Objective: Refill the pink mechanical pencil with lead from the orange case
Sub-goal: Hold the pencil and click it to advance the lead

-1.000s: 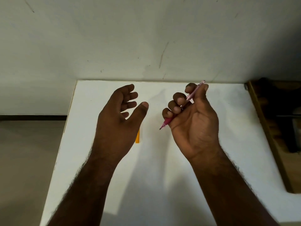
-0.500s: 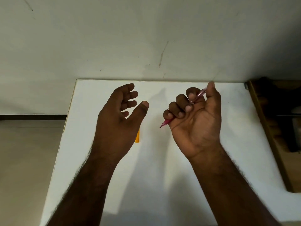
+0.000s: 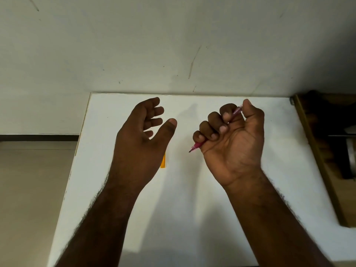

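My right hand (image 3: pixel 233 143) is closed in a fist around the pink mechanical pencil (image 3: pixel 196 146), held above the white table (image 3: pixel 192 199). The pencil's tip sticks out low on the left of the fist, and my thumb presses on its top end. My left hand (image 3: pixel 142 135) hovers open and empty, palm turned right, fingers loosely curled. The orange case (image 3: pixel 163 161) lies flat on the table, mostly hidden under my left hand; only a thin strip shows beside the wrist.
A pale wall stands right behind the table's far edge. A dark wooden piece of furniture (image 3: pixel 325 151) borders the table on the right. The floor (image 3: pixel 34 189) lies beyond the table's left edge.
My right thumb has moved from beside the pencil onto its top end, and the fingers have closed tighter around the barrel. My left hand has stayed in place.
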{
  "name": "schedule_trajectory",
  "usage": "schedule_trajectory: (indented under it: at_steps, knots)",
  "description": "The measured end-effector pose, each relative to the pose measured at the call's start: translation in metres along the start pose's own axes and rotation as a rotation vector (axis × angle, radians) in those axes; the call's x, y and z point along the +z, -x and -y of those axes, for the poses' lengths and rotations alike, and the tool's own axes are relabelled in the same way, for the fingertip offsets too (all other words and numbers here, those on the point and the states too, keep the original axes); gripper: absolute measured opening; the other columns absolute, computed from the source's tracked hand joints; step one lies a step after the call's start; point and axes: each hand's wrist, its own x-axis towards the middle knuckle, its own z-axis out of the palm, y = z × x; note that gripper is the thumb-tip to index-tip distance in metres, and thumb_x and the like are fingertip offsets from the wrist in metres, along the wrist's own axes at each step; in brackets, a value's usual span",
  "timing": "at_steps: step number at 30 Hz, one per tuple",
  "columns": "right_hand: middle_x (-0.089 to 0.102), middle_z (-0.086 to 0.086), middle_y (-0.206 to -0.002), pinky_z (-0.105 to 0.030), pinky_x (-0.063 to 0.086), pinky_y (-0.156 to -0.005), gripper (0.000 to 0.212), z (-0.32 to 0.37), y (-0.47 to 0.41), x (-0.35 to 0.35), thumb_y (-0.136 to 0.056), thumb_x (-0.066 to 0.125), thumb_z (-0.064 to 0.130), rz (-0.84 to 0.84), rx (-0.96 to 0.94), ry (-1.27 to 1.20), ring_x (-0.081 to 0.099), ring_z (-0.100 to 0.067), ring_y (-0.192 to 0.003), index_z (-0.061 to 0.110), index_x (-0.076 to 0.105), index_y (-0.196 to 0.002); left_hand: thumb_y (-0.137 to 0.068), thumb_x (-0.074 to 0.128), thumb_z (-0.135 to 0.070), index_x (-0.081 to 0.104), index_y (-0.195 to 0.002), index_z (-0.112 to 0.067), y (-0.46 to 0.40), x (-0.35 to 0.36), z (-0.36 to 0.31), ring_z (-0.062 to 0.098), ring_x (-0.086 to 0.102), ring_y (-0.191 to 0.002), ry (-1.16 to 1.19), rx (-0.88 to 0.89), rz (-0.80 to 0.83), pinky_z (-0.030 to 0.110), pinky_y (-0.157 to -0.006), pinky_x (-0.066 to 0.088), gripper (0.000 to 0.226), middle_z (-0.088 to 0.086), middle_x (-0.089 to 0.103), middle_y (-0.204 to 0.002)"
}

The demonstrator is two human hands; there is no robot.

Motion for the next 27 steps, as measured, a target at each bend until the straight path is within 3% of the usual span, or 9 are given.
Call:
schedule_trajectory:
  at_steps: [27]
  knots:
    - [0.029, 0.001, -0.058, -0.034, 0.027, -0.059, 0.045, 0.0031, 0.0013, -0.0024, -0.098, 0.033, 0.049, -0.007, 0.012, -0.01, 0.02, -0.018, -0.057, 0.016, 0.044, -0.069, -0.089, 0.069, -0.039, 0.056, -0.131, -0.036, 0.0007, 0.0019, -0.0006, -0.015, 0.06, -0.101, 0.003, -0.001, 0.003, -0.002, -0.075, 0.043, 0.044, -0.026, 0.066, -0.118]
